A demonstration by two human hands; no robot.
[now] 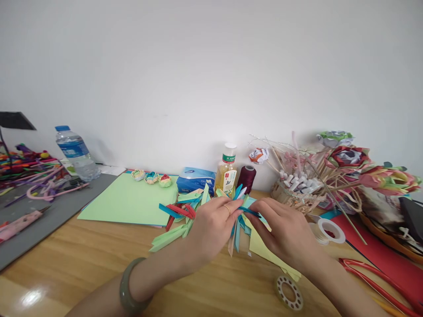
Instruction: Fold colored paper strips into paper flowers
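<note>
Nearest you, on the wooden table [99,264], lie a tape ring [298,302] and, off to your right, a tool with red handles [343,263]. A white spool [335,231] sits just past your right wrist.

Then come your hands, up over the middle of the table. Your left hand [211,224] is closed in a pinch, with fingers and thumb on one part of a blue strip [249,211]. Your right hand [284,220] is bent over and pinches the same strip farther along. So the blue strip is stretched between your two hands. A bunch of blue and peach strips [237,233] pokes out above and below your left fingertips. I can't tell how they join, because your fingers hide the middle.

I'd say this bit of work is part way along. The strips are folded thin, but their ends stick out all ways, so the bunch doesn't look done. Beside your left hand, a messy heap of green and red strips [172,235] lies loose, so there looks to be plenty left. Under your right hand is yellow paper [269,251].

Farther back, three little paper flowers [152,177] sit by the far edge of a green sheet [132,202]. Those look finished to me. At the back, by the wall, stands a yellow drink bottle [226,174].
</note>
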